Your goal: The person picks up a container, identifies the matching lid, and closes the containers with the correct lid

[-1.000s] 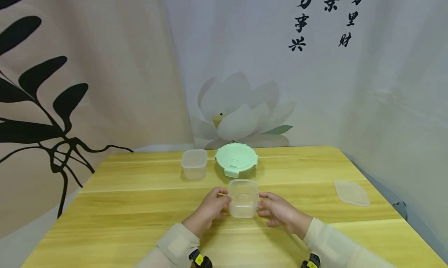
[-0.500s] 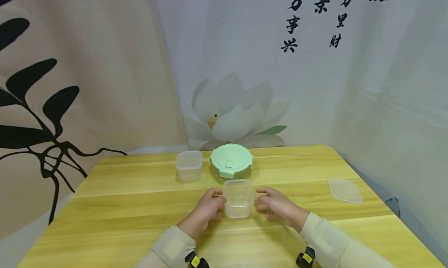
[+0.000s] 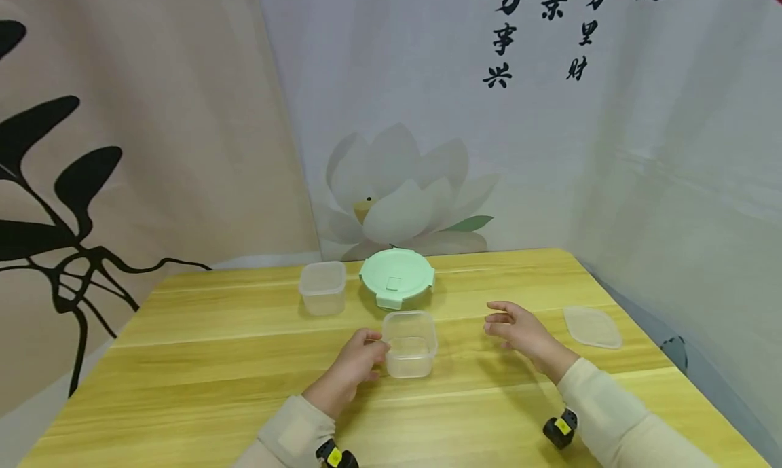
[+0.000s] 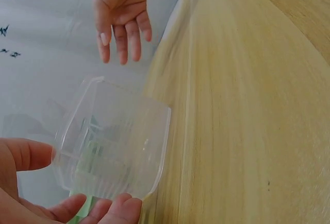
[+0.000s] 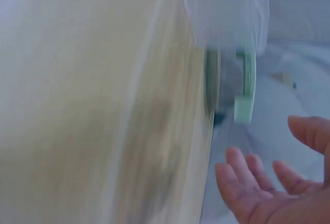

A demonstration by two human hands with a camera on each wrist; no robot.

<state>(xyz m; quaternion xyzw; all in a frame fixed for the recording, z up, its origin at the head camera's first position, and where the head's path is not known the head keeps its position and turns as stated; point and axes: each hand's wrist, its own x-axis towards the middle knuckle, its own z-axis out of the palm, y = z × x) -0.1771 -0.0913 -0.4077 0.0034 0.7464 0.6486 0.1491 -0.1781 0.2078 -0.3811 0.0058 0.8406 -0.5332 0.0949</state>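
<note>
A clear plastic food container (image 3: pixel 410 346), lidless at the top, stands on the table in front of me. My left hand (image 3: pixel 351 369) holds it at its left side; in the left wrist view the thumb (image 4: pixel 36 154) is at one edge and the fingertips (image 4: pixel 126 207) lie along another side. Apart from the container, to its right, my right hand (image 3: pixel 522 332) is in the air with fingers loosely spread and nothing in it. A thin translucent lid (image 3: pixel 592 327) lies flat on the table just beyond the right hand.
Behind the container sits a round box with a mint-green clip lid (image 3: pixel 397 276). Left of that stands another clear plastic container (image 3: pixel 322 288). The wooden table (image 3: pixel 244 359) ends at a printed cloth backdrop (image 3: pixel 397 81).
My right hand has left the container's right side and moved rightward, toward the flat lid. The left hand stays at the container. The head view has shifted slightly.
</note>
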